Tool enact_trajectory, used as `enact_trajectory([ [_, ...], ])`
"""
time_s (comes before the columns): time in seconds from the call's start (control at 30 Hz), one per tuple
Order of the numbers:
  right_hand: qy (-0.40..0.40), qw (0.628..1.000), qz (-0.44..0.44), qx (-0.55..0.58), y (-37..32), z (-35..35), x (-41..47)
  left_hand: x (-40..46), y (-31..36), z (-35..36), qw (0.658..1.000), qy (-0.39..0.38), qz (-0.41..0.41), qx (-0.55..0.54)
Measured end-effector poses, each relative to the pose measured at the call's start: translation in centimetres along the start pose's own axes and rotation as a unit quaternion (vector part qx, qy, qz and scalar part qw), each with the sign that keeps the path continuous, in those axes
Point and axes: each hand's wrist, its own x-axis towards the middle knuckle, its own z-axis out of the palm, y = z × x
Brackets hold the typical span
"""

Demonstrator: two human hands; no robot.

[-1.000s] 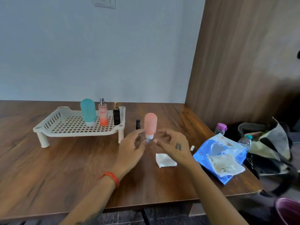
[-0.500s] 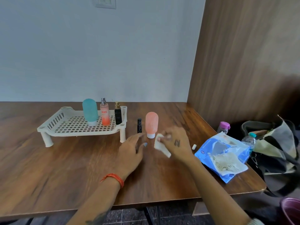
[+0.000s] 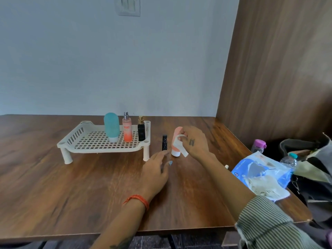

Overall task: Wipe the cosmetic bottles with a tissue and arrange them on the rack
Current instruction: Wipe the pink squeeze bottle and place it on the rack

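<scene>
So the pink bottle [image 3: 175,141] stands cap-down on the wooden counter [image 3: 71,186], just off the rack's [image 3: 100,141] front right leg, roughly at 3 o'clock from it. The right hand [image 3: 195,142] is curled around the bottle's upper half with a white tissue [image 3: 180,147] pinched against its side. The left hand [image 3: 156,170] sits at about 7 o'clock from the bottle, fingers relaxed and spread, holding nothing; its fingertips are close to a small black tube [image 3: 164,142] standing upright just left of the pink bottle, can't tell if they touch it.

On the rack, along its right side, three are already lined up: a teal bottle [image 3: 111,127], an orange spray bottle [image 3: 127,129] and a little black bottle [image 3: 141,131], all upright.

Off at 4 o'clock there's a blue tissue pack [image 3: 258,170] near the counter edge, with a bag [image 3: 312,159] beyond it.
</scene>
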Motion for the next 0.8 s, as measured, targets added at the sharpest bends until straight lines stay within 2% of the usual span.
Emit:
enact_trajectory([
  [0.13, 0.014, 0.998, -0.044, 0.037, 0.2, -1.4, -1.3, -0.1, 0.0, -0.1, 0.997, 0.042, -0.007, -0.061],
  [0.27, -0.073, 0.985, -0.102, 0.12, 0.7, -3.5, -3.5, -0.1, -0.2, -0.3, 0.985, 0.068, -0.037, -0.156],
  [0.33, -0.094, 0.979, -0.116, 0.14, 1.0, -3.5, -4.6, -0.1, -0.1, -0.2, 0.982, 0.059, -0.018, -0.18],
  [0.43, -0.074, 0.975, -0.117, 0.174, 1.3, -2.9, -5.3, -0.2, 0.1, -0.1, 0.981, 0.021, 0.004, -0.192],
  [0.63, -0.055, 0.97, -0.077, 0.223, 1.3, -2.4, -5.7, -0.5, -0.1, 0.1, 0.972, -0.082, -0.029, -0.219],
  [0.73, -0.05, 0.967, -0.039, 0.247, 1.4, -1.7, -5.9, -0.3, -0.3, 0.3, 0.977, -0.101, -0.039, -0.182],
  [0.8, 0.002, 0.963, 0.01, 0.27, 1.3, -0.8, -6.3, -0.2, -0.4, 0.3, 0.976, -0.1, -0.05, -0.189],
])
